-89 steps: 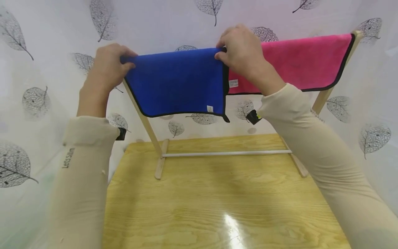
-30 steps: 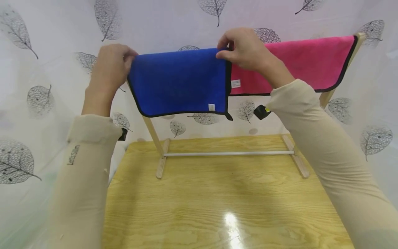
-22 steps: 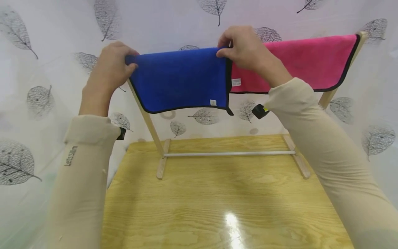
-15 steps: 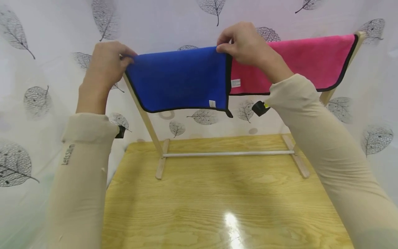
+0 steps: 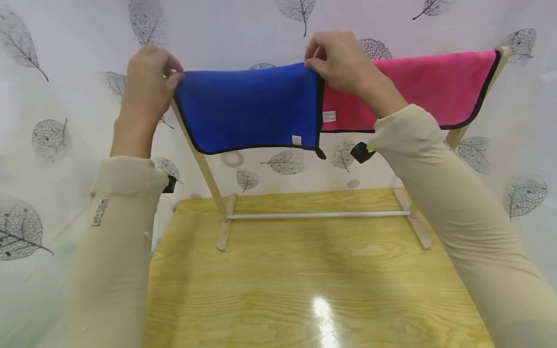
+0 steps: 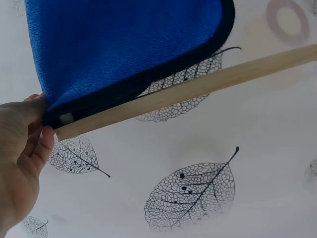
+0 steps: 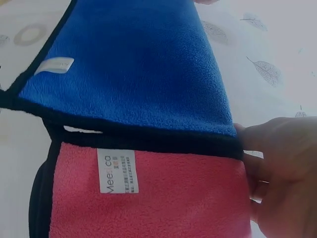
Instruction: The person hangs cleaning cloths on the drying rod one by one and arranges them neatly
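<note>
A blue towel (image 5: 248,108) with black edging and a small white tag hangs folded over the top of a wooden rack (image 5: 204,179). My left hand (image 5: 145,87) pinches its upper left corner by the rack's post, thumb in front and fingers behind. At the upper right corner my right hand (image 5: 341,60) pinches the same towel between thumb and fingers. Beside it on the right hangs a pink towel (image 5: 426,89), also black-edged. In the right wrist view the blue towel's edge meets the pink towel (image 7: 148,198), which shows a printed white label. The top bar is hidden under the towels.
The rack's feet stand on a wood-grain table (image 5: 304,280), joined by a white lower rod (image 5: 317,215). Behind it hangs a pale sheet (image 5: 217,29) printed with dark leaves. The right post (image 5: 457,135) rises beyond the pink towel.
The blue towel's lower edge sits a little higher than before. My left hand has moved slightly up and its grip on the corner has shifted; my right hand has risen slightly. The pink towel stays put.
</note>
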`<action>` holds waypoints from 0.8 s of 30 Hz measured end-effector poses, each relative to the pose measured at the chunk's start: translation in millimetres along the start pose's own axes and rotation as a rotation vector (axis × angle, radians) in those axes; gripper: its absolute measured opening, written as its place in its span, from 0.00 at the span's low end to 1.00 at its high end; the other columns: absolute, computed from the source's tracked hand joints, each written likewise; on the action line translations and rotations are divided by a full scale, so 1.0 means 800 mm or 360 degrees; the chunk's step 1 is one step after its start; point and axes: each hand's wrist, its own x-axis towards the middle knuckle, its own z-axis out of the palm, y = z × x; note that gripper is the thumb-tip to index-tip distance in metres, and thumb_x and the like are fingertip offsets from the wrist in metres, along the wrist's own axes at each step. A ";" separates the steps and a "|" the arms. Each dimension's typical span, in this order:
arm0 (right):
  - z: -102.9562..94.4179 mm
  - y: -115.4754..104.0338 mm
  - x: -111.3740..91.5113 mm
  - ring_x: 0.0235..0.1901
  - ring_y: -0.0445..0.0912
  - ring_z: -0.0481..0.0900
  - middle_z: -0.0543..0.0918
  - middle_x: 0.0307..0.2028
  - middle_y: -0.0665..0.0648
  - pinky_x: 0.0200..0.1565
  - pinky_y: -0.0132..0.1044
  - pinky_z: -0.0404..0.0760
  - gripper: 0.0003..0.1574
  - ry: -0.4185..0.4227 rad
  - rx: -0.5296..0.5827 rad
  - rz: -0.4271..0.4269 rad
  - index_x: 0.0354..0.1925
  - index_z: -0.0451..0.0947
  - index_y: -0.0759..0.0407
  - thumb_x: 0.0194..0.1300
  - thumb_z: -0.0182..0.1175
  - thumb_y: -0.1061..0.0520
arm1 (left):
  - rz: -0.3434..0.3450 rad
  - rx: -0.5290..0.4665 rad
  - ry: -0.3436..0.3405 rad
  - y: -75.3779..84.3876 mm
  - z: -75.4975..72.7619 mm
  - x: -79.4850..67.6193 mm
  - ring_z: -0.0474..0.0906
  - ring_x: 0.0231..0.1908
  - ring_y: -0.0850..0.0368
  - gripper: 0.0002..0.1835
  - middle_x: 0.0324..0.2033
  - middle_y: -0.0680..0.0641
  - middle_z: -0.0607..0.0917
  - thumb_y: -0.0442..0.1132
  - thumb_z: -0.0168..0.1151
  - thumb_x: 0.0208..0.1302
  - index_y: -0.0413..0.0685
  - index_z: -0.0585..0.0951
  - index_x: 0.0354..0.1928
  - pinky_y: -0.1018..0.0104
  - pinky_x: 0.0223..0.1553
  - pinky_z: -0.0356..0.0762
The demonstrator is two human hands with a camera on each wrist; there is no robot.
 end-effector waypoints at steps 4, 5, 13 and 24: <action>0.000 -0.001 0.002 0.49 0.53 0.79 0.84 0.52 0.63 0.51 0.40 0.79 0.22 -0.0042 -0.0075 -0.0052 0.60 0.81 0.65 0.82 0.50 0.53 | 0.0039 0.0077 -0.0036 -0.003 0.000 0.004 0.77 0.58 0.36 0.14 0.53 0.33 0.85 0.34 0.55 0.78 0.34 0.86 0.54 0.48 0.66 0.71; 0.000 0.000 0.002 0.51 0.54 0.78 0.84 0.53 0.64 0.53 0.43 0.78 0.23 -0.0046 -0.0093 -0.0081 0.60 0.82 0.66 0.82 0.49 0.54 | 0.0051 0.0091 -0.0074 -0.004 -0.001 0.004 0.78 0.58 0.36 0.15 0.54 0.33 0.85 0.34 0.54 0.79 0.34 0.86 0.55 0.47 0.66 0.71; 0.005 0.008 -0.002 0.53 0.55 0.72 0.81 0.49 0.65 0.54 0.49 0.70 0.26 -0.0083 -0.0137 -0.0242 0.56 0.84 0.68 0.77 0.59 0.47 | -0.0021 -0.0014 -0.0449 -0.017 -0.019 0.004 0.73 0.62 0.38 0.25 0.65 0.34 0.78 0.37 0.44 0.74 0.37 0.80 0.65 0.42 0.64 0.68; 0.003 0.008 -0.002 0.39 0.46 0.71 0.84 0.41 0.58 0.39 0.33 0.67 0.20 -0.0036 0.0010 -0.0145 0.53 0.86 0.60 0.74 0.64 0.47 | -0.0211 -0.0202 -0.0480 -0.033 -0.023 0.002 0.67 0.69 0.43 0.25 0.68 0.39 0.77 0.50 0.53 0.80 0.44 0.79 0.68 0.46 0.73 0.59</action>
